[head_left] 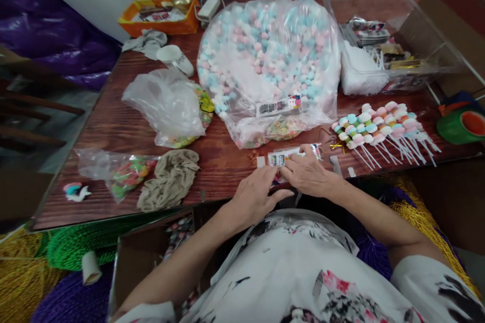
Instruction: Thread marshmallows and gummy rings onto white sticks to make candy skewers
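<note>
My right hand [308,174] bends its fingers over a small printed plastic wrapper [278,179] at the table's front edge, with fingertips pressed onto it. Beside it, my left hand [255,194] touches the same wrapper; its thumb is stretched out to the right and its fingertips are partly hidden. Just beyond the hands, a flat printed wrapper [278,157] lies on the wood. Marshmallow skewers [373,128] on white sticks are laid out in a row to the right. Gold twist ties [336,147] lie between them and my right hand.
A large bag of pastel marshmallows [269,45] stands at the back. A clear bin [428,35] with packets and a green cup [454,128] are on the right. Leftward are candy bags [131,174], a crumpled cloth [168,179], a white mug [176,59] and an orange tray [159,25].
</note>
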Demonstrator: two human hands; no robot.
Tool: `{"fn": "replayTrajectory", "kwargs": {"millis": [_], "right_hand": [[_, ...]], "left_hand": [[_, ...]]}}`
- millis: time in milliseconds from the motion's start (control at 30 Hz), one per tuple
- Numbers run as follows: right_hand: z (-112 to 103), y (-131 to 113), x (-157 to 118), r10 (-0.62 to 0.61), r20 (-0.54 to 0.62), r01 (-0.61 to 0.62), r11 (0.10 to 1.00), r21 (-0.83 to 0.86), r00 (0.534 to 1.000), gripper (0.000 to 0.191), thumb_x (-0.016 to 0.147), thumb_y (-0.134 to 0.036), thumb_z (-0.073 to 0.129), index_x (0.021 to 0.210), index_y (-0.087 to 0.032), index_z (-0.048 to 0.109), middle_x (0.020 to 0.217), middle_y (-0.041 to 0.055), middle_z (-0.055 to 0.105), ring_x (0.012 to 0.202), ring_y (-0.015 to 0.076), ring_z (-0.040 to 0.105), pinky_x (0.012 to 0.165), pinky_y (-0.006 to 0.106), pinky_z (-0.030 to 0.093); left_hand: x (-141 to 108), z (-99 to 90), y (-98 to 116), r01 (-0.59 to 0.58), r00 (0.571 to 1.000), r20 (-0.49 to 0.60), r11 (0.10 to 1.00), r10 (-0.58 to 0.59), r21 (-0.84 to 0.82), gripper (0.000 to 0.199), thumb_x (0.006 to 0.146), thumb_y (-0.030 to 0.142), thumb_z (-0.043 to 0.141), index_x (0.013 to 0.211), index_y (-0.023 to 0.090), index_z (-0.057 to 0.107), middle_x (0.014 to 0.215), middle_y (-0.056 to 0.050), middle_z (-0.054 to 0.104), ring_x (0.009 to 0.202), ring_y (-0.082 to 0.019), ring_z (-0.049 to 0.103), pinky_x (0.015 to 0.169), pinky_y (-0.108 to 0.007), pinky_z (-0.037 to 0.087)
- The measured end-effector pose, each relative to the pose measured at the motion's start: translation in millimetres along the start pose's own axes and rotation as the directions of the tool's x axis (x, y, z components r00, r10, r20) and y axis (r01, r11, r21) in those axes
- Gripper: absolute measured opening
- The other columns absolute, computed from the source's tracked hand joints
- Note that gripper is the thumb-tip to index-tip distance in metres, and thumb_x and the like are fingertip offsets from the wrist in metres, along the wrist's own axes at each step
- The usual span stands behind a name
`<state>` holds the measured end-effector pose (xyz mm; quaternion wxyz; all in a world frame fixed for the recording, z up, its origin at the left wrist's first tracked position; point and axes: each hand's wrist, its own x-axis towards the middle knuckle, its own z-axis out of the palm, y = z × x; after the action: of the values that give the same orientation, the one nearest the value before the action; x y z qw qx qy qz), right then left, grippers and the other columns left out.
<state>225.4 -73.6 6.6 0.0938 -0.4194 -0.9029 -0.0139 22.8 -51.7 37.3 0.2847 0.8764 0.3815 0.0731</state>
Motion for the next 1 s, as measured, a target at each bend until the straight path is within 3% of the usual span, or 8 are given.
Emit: {"fn": "replayTrajectory", "kwargs": {"millis": [133,267,367,533,667,800,900,1000], "right_hand": [[-3.5,-12.2,4.8,-0.005,0.04,0.004,1.0,0.011,0.999,0.019,0.096,-0.015,0.042,0.092,-0.015,0.061,0.082,0.0089,0.066,0.081,0.0238,0.053,0.083,0.046,0.028],[-1.6,-13.8,4.0,0.004,0.012,-0.004,1.0,-0.004,1.0,0.023,0.095,-0.011,0.038,0.091,-0.016,0.06,0.083,0.0083,0.066,0.082,0.0232,0.053,0.088,0.047,0.028],[-4.6,-9.1,2.8,0.025,-0.034,-0.024,1.0,0.013,0.999,0.022,0.095,-0.013,0.039,0.088,-0.017,0.06,0.083,0.0067,0.067,0.084,0.0218,0.054,0.093,0.048,0.025],[-8.3,-7.1,-7.3,0.115,-0.226,-0.097,0.991,0.089,0.967,0.03,0.097,-0.016,0.044,0.122,-0.027,0.057,0.128,0.0073,0.064,0.125,0.0268,0.049,0.103,0.055,0.017],[4.4,-10.5,-18.1,-0.035,-0.322,0.094,0.981,0.17,0.946,0.034,0.097,-0.017,0.049,0.123,-0.037,0.055,0.131,0.0002,0.063,0.131,0.0248,0.049,0.103,0.053,0.02],[15.5,-6.4,-22.8,-0.163,-0.293,0.224,0.956,0.188,0.942,0.029,0.098,-0.015,0.045,0.116,-0.033,0.057,0.106,-0.0032,0.069,0.108,0.0167,0.059,0.102,0.047,0.025],[17.2,-6.4,-21.0,-0.212,-0.165,0.246,0.942,0.228,0.963,0.026,0.098,-0.013,0.04,0.108,-0.027,0.059,0.087,-0.0028,0.066,0.083,0.0146,0.056,0.099,0.045,0.028],[12.0,-11.2,-13.7,-0.191,0.001,0.186,0.958,0.22,0.982,0.022,0.095,-0.011,0.04,0.099,-0.019,0.06,0.083,0.0018,0.066,0.074,0.0161,0.055,0.093,0.045,0.03]], "left_hand": [[0.2,19.9,3.3,0.022,0.976,-0.216,0.999,-0.032,-0.049,0.063,0.083,0.033,0.061,0.14,0.012,0.041,0.139,-0.022,0.049,0.132,-0.035,0.044,0.108,-0.053,0.036],[-0.7,32.5,-2.9,0.08,0.995,-0.036,0.937,-0.098,-0.34,0.038,0.086,0.024,0.052,0.122,0.014,0.057,0.102,-0.014,0.068,0.091,-0.026,0.065,0.082,-0.038,0.05],[-1.8,37.0,-10.7,0.146,0.988,0.04,0.817,-0.15,-0.557,0.016,0.086,0.031,0.057,0.085,0.017,0.065,0.069,-0.004,0.062,0.064,-0.017,0.057,0.062,-0.026,0.044],[-11.9,38.4,-17.2,0.477,0.876,0.434,0.232,-0.211,-0.848,0.041,0.081,0.055,0.063,0.069,0.018,0.051,0.044,0.011,0.026,0.037,-0.005,0.017,0.038,-0.017,0.016],[-23.0,35.4,-10.3,0.597,0.802,0.596,-0.084,0.041,-0.798,0.046,0.078,0.053,0.068,0.064,0.02,0.039,0.043,0.013,0.021,0.035,-0.003,0.011,0.036,-0.017,0.012],[-27.9,35.6,-6.5,0.62,0.768,0.625,0.078,0.141,-0.78,0.051,0.082,0.06,0.06,0.062,0.021,0.033,0.047,0.011,0.019,0.038,-0.004,0.013,0.039,-0.019,0.014],[-25.7,35.4,-11.0,0.407,0.874,0.487,0.529,0.012,-0.744,0.046,0.087,0.057,0.053,0.063,0.02,0.038,0.051,0.008,0.029,0.043,-0.007,0.022,0.044,-0.02,0.024],[-21.2,33.3,-14.6,0.16,0.958,0.278,0.941,-0.075,-0.298,0.022,0.089,0.031,0.05,0.07,0.019,0.049,0.06,0.001,0.048,0.052,-0.013,0.042,0.057,-0.025,0.039]]}}
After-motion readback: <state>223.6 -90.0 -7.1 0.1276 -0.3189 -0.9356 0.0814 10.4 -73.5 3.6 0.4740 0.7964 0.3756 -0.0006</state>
